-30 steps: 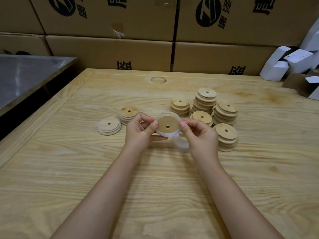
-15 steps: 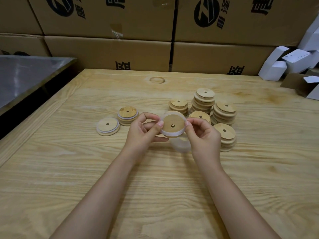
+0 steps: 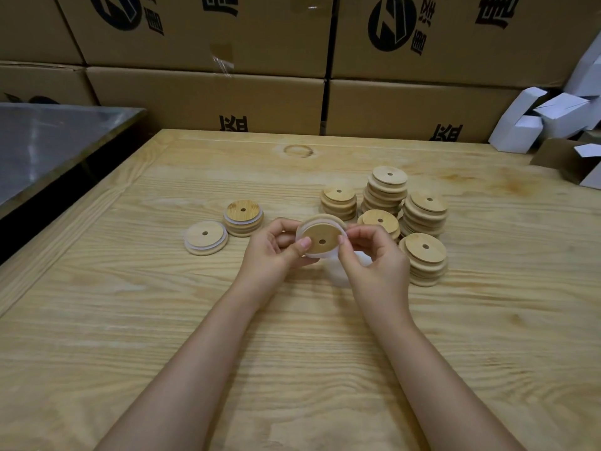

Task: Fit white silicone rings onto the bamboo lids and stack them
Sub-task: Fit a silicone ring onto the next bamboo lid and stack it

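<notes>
A round bamboo lid (image 3: 320,237) with a small centre hole is held tilted above the table between both hands. A white silicone ring (image 3: 320,219) runs round its rim. My left hand (image 3: 276,252) pinches the lid's left edge with the thumb on its face. My right hand (image 3: 374,255) pinches the right edge at the ring. More white rings (image 3: 341,270) lie on the table under my right hand, partly hidden. Two lids with rings, one (image 3: 205,237) flat and one (image 3: 243,217) on a short stack, lie to the left.
Several stacks of plain bamboo lids (image 3: 424,255) stand to the right of my hands on the wooden table (image 3: 130,320). Cardboard cartons (image 3: 208,99) wall the far edge. White folded boxes (image 3: 533,122) sit far right. A metal surface (image 3: 48,141) lies left.
The lid has tipped so its face shows more, and my fingers have shifted round its rim along the ring. The view has drifted slightly.
</notes>
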Demonstrator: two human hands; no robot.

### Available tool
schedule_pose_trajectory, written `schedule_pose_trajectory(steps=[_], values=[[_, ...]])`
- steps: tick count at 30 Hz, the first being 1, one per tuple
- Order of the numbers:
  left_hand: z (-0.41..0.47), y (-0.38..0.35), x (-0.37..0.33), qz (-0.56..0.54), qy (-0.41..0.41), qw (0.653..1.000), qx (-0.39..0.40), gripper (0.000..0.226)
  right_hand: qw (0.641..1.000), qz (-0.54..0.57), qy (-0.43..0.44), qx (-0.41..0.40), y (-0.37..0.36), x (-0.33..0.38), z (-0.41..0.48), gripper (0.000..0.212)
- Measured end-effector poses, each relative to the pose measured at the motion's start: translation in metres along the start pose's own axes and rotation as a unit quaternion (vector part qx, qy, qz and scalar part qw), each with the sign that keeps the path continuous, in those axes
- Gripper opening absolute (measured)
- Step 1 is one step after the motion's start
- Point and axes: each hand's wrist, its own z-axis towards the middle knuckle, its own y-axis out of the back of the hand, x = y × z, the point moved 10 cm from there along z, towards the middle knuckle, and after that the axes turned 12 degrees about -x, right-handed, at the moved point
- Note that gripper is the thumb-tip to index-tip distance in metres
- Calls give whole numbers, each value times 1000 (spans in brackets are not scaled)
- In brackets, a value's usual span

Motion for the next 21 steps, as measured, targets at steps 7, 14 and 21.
schedule_pose_trajectory(steps=[7, 14, 21], values=[[3, 3, 3, -35, 4, 999, -10, 14, 996, 63, -65, -15, -1, -8, 1, 17], [5, 6, 12, -81, 48, 996, -11, 14, 991, 101, -91, -2, -6, -7, 1, 13], [2, 1, 8, -52, 47, 997, 33, 24, 991, 102, -81, -13, -3, -10, 0, 16]])
